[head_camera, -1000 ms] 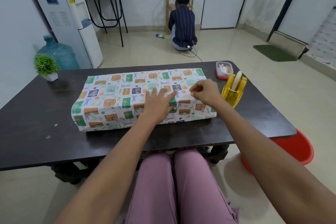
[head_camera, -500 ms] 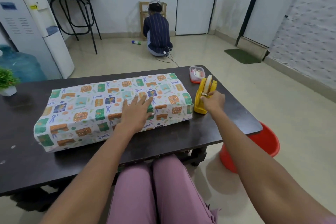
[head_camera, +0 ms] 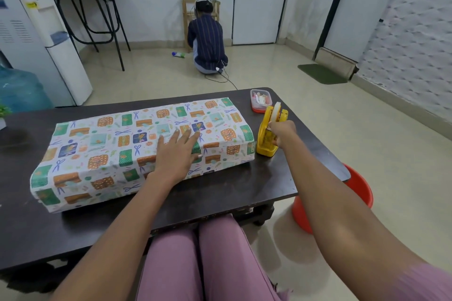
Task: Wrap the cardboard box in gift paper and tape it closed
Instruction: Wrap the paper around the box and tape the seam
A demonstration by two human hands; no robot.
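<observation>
We press our left hand (head_camera: 177, 154) flat, fingers spread, on top of the long box wrapped in white gift paper printed with green, orange and blue parcels and scissors (head_camera: 137, 149); this grip closes on nothing, the palm lies near the box's front edge, towards its right end. The box lies lengthwise on the dark wooden surface (head_camera: 244, 188), and most of its length stretches away to the left of that palm.

Our right hand (head_camera: 281, 133) reaches to the yellow plastic tape dispenser with a white tape roll (head_camera: 269, 133), which stands just to the right of the box's end. The fingers of this grip are curled narrow at the dispenser's front, thumb and fingertips pinched together at the tape; whether they hold the tape end itself we cannot tell. The dispenser's base sits below and to the left of the grip, and the roll rises just beyond it.

Farther out past the right grip sits a small red plastic container with a clear lid (head_camera: 260, 100), near the surface's far corner. Below the right forearm, on the floor, a red plastic tub (head_camera: 359, 190) shows beside the surface's edge
</observation>
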